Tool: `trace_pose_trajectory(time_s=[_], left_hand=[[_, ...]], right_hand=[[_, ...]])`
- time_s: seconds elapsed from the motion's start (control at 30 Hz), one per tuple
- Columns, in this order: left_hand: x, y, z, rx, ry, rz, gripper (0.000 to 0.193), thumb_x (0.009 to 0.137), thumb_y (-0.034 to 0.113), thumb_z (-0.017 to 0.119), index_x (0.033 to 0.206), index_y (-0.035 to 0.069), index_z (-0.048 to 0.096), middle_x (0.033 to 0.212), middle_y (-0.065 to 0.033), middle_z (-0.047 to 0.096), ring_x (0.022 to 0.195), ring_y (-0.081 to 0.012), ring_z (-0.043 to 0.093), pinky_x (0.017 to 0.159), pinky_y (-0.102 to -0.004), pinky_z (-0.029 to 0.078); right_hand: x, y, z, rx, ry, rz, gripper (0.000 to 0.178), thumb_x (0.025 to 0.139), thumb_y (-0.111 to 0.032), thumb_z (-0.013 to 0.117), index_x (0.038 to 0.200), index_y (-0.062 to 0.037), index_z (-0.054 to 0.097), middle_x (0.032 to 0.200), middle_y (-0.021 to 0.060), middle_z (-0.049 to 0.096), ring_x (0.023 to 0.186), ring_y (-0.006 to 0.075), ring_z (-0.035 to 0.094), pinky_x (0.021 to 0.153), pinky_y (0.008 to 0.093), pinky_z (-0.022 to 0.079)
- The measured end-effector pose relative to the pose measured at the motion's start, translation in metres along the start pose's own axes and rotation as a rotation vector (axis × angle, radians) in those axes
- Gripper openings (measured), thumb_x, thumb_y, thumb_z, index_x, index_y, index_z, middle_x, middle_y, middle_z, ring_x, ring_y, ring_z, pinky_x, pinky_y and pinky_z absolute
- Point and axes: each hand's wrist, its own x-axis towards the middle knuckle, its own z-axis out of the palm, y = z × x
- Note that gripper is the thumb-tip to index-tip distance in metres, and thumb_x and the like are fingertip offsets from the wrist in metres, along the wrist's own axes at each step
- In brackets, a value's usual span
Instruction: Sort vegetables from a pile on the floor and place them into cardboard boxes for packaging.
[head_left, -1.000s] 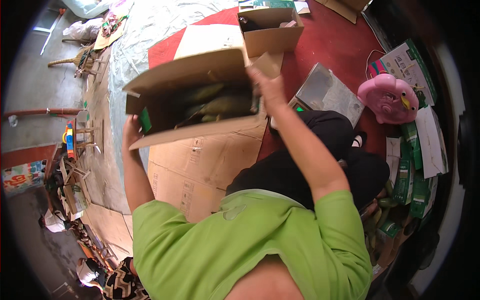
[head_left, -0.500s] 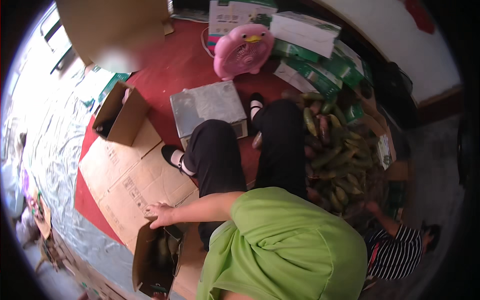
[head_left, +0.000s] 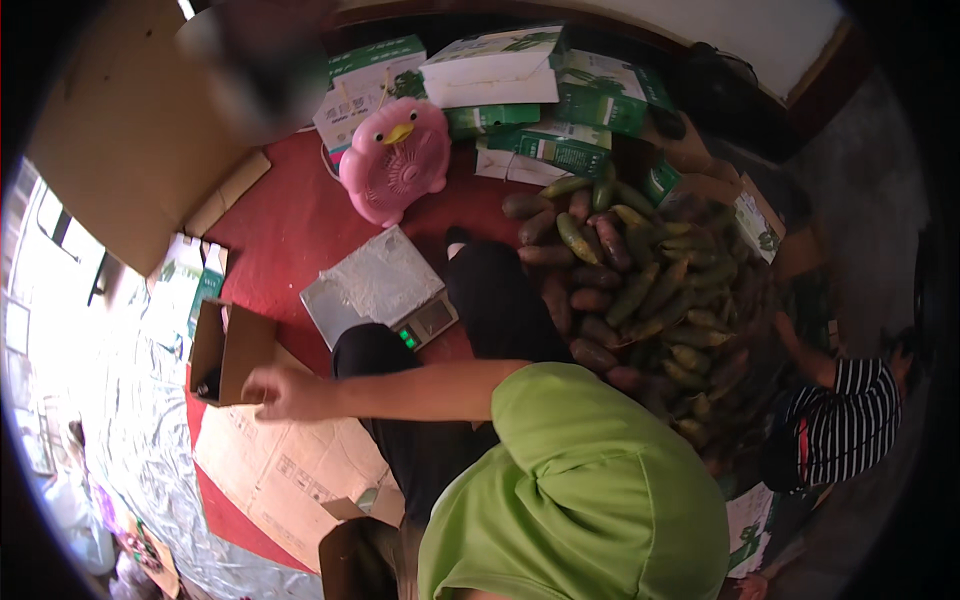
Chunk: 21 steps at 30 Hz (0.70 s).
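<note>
My right hand (head_left: 287, 394) reaches across my thighs from the green sleeve to the left. It is beside the lower right corner of a small brown carton (head_left: 250, 350), and its bent fingers overlap the carton's edge. Blur keeps me from telling whether they grip it. Dark contents show inside this carton. Of my left arm, only a sliver of skin shows at the bottom edge; the hand is out of view. Below the right forearm stands another open brown carton (head_left: 345, 555), its inside dark. Under both cartons lies a flattened cardboard sheet (head_left: 290, 470).
A metal-topped scale (head_left: 380, 285) with a green display sits before my knees. Behind it stands a pink bird-shaped fan (head_left: 395, 165), near green-and-white boxes (head_left: 500, 75). At right lies a heap of long green and reddish-brown produce (head_left: 650, 290); a person in stripes (head_left: 850, 420) reaches toward it.
My right hand has left the rim of the lower carton and moved forward to the small carton. The view has turned, so the scale's display now shows. A dark blur has entered at the top left.
</note>
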Motion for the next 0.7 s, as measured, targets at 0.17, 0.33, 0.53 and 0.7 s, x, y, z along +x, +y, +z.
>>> trace_pose_trajectory(time_s=[0.17,0.33,0.53,0.7], left_hand=[[0.011,0.109,0.085,0.186,0.093,0.354,0.038,0.094,0.03,0.049,0.117,0.001,0.058,0.116,-0.0109,0.06,0.108,-0.0238,0.055,0.095,-0.0337,0.042],[0.007,0.171,0.23,0.088,-0.125,0.567,0.026,0.094,0.01,0.047,0.112,-0.003,0.06,0.107,-0.0116,0.063,0.102,-0.0228,0.057,0.088,-0.0342,0.045],[-0.048,0.255,0.385,-0.032,-0.446,0.713,0.019,0.09,0.0,0.048,0.103,-0.003,0.062,0.103,-0.0114,0.061,0.098,-0.021,0.057,0.088,-0.0305,0.043],[-0.086,0.27,0.466,0.043,-0.675,0.784,0.021,0.081,-0.003,0.055,0.101,-0.002,0.063,0.102,-0.014,0.06,0.099,-0.0257,0.056,0.089,-0.0338,0.043]], right_hand=[[-0.01,-0.059,-0.164,0.016,0.399,-0.175,0.032,0.08,-0.015,0.07,0.107,-0.0026,0.059,0.098,0.002,0.059,0.09,0.0098,0.056,0.08,0.0258,0.047],[-0.089,-0.105,-0.319,-0.2,0.867,-0.08,0.032,0.081,-0.024,0.068,0.106,-0.0046,0.06,0.095,0.0026,0.061,0.084,0.0114,0.057,0.071,0.0265,0.047],[-0.184,-0.085,-0.469,-0.114,1.334,0.132,0.028,0.077,-0.038,0.07,0.092,-0.0169,0.061,0.085,-0.0031,0.057,0.074,0.0105,0.051,0.061,0.028,0.041],[-0.189,-0.097,-0.539,-0.113,1.56,0.127,0.043,0.074,-0.046,0.071,0.099,-0.0133,0.059,0.09,0.0018,0.055,0.079,0.0152,0.05,0.065,0.0373,0.043]])
